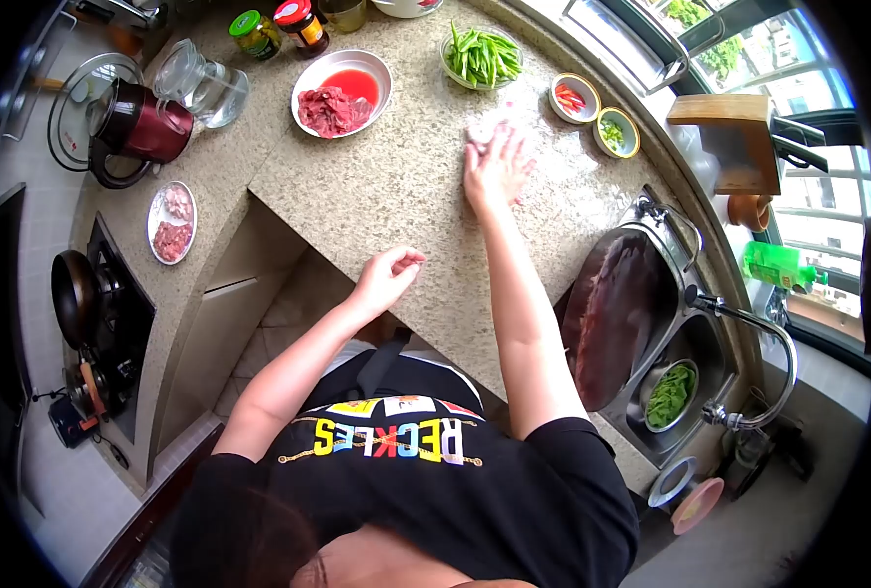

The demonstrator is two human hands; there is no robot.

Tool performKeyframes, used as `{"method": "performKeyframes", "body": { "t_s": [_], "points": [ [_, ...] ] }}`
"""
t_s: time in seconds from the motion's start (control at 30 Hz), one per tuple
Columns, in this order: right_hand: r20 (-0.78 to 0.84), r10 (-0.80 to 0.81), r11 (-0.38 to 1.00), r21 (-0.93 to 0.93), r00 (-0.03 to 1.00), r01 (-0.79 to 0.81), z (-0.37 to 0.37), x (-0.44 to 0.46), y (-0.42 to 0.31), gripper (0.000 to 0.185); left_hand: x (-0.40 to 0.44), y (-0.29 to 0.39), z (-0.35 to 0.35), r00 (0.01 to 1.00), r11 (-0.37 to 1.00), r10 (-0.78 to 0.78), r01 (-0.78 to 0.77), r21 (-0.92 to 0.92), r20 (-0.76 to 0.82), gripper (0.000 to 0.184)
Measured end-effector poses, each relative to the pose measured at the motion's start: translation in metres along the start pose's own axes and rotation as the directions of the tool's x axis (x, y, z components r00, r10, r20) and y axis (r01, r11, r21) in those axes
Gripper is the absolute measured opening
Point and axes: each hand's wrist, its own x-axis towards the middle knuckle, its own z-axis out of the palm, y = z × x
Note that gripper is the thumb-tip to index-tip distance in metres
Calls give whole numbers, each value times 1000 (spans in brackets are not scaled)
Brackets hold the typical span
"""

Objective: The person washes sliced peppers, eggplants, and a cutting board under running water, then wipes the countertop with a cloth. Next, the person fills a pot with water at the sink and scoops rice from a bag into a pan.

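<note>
My right hand (497, 174) lies flat on the counter (376, 196) with its fingers spread, over a white and pinkish cloth (489, 122) that shows at its fingertips. Near the counter's front edge, my left hand (388, 280) hovers with its fingers curled in and nothing visible in them. Beyond my right hand stands a glass bowl of green pepper strips (481, 59). To its right are small bowls of red pepper pieces (570, 98) and chopped green pieces (613, 134). Sliced red meat (333, 113) sits in a white bowl further left.
An oval dish of minced meat (173, 240), a dark red kettle (146, 122), a glass pitcher (210, 88) and lidded jars (255, 35) stand left. At right are a sink with a dark board (612, 314), leafy greens (671, 395), a faucet (783, 343) and a knife block (724, 142).
</note>
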Motion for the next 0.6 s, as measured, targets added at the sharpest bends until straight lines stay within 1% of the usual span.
{"method": "performKeyframes", "body": {
  "t_s": [0.03, 0.07, 0.1, 0.13, 0.17, 0.2, 0.23, 0.27, 0.3, 0.33, 0.37, 0.4, 0.43, 0.47, 0.5, 0.53, 0.6],
  "points": [
    [54, -119, 993, 0, 991, 119, -4, -16, -10, 64, 2, -2, -2, 1000, 1000, 1, -1, 3, 5, 18],
    [72, -241, 970, 37, 968, 239, -4, -35, -18, 59, 5, -6, -4, 999, 1000, 27, -27, -15, -41, 17],
    [83, -363, 931, 78, 928, 357, -5, -56, -24, 54, 7, -8, -9, 995, 998, 51, -54, -30, -90, 16],
    [144, -442, 896, 128, 885, 426, -17, -76, -28, 50, 10, -6, -16, 993, 995, 50, -58, -79, -109, 17],
    [201, -518, 854, 181, 831, 488, -29, -96, -32, 48, 14, -9, -27, 992, 994, 70, -78, -71, -107, 18],
    [200, -517, 854, 180, 832, 488, -31, -113, -30, 48, 16, -2, -39, 995, 987, 30, -44, -155, -92, 18],
    [205, -561, 823, 237, 802, 516, -29, -126, -21, 47, 17, 7, -52, 997, 972, -8, -9, -236, -74, 18],
    [204, -607, 787, 291, 768, 544, -31, -133, -13, 46, 21, 9, -67, 997, 970, -1, -18, -243, -75, 18],
    [149, -589, 781, 358, 794, 512, -39, -134, -6, 44, 25, 13, -83, 993, 957, -100, 81, -279, -55, 19],
    [144, -536, 841, 182, 832, 510, -32, -125, 4, 44, 30, 13, -98, 992, 960, -94, 68, -270, -84, 19],
    [70, -400, 899, 222, 914, 377, -35, -110, 10, 49, 35, 11, -111, 989, 963, -91, 58, -263, -115, 19],
    [-73, -250, 946, 194, 966, 259, -22, -90, 24, 47, 40, 9, -124, 988, 955, -77, 35, -294, -134, 18],
    [-137, -97, 986, 119, 986, 114, -17, -65, 37, 46, 41, 16, -135, 982, 940, -115, 60, -336, -147, 19],
    [-189, 13, 998, 70, 982, 0, -6, -44, 51, 47, 44, 17, -143, 980, 923, -135, 71, -377, -146, 21],
    [-204, 94, 995, 59, 975, -83, -1, -22, 55, 49, 49, 18, -150, 978, 905, -154, 81, -418, -144, 22],
    [-139, 188, 976, -86, 972, -201, 1, -2, 51, 51, 55, 16, -155, 976, 904, -156, 80, -420, -151, 22],
    [-117, 181, 974, -115, 977, -194, 10, 21, 15, 53, 71, 12, -162, 970, 741, -206, 68, -668, -130, 26]
  ]
}}
